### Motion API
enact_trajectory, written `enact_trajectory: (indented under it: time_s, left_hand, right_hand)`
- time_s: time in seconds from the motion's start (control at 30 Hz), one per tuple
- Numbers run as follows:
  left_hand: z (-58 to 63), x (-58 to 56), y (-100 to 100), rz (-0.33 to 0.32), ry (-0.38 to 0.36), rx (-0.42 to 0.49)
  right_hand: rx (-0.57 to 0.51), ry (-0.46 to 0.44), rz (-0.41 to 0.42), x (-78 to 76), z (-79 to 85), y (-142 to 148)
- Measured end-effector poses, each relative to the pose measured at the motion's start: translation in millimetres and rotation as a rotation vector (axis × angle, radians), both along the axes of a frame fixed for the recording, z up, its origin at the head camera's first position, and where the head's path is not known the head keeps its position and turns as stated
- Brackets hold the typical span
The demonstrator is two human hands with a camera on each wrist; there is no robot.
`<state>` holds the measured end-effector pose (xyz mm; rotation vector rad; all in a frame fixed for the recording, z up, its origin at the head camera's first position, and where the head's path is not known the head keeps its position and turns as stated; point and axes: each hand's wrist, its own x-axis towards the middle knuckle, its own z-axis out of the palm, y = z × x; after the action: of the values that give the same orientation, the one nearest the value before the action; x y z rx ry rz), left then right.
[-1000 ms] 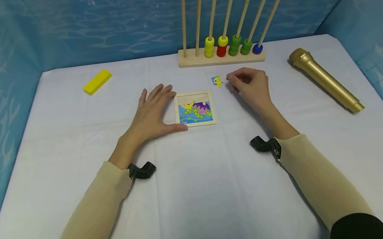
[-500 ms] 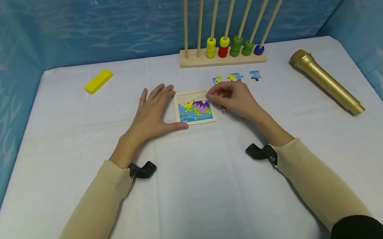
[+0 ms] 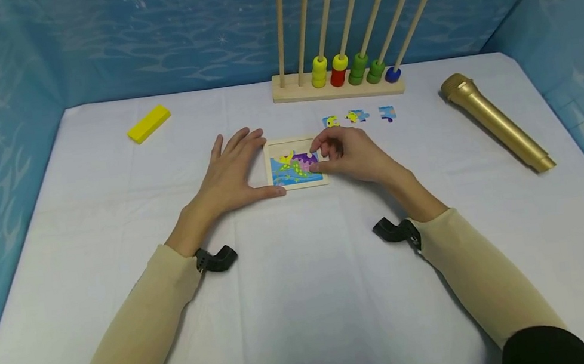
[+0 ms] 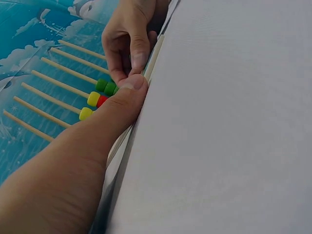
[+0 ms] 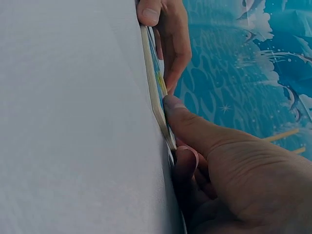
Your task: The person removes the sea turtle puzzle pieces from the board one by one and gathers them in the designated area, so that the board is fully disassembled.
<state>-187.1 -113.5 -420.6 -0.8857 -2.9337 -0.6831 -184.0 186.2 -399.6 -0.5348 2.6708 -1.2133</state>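
Note:
A small square wooden jigsaw puzzle (image 3: 298, 185) lies on the white table, its lower part filled with a colourful picture and its upper strip bare wood. Spread along its left side, my left hand (image 3: 232, 180) has the thumb at the lower edge and the fingertips by the upper left corner. My right hand (image 3: 351, 154) reaches over the right side, thumb and index finger apart on the puzzle, the other fingers curled. Its thumb (image 5: 178, 109) touches the puzzle in the right wrist view. Behind this hand lie loose puzzle pieces (image 3: 357, 115), one partly hidden.
At the back stands a wooden peg abacus (image 3: 338, 91) with yellow, red, green and blue beads. A yellow block (image 3: 149, 124) lies at the back left, and a gold microphone (image 3: 499, 123) on the right. Blue patterned cloth walls the table's back and sides.
My right hand has moved left and nearer from the loose pieces to the puzzle, uncovering them. Its thumb and index finger have since spread apart. The left hand stays at the puzzle's edge.

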Motion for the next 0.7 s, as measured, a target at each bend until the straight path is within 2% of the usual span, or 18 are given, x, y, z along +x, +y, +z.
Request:
enact_trajectory:
  time_s: [0.33,0.7]
  left_hand:
    - [-0.3,-0.3,0.1,0.000,0.000,0.004]
    - [-0.4,-0.5,0.8,-0.007,-0.006,0.015]
  right_hand:
    - [0.007,-0.015,0.015,0.1,4.1,-2.0]
    - [-0.037,0.057,0.008,2.2,-1.0,-2.2]
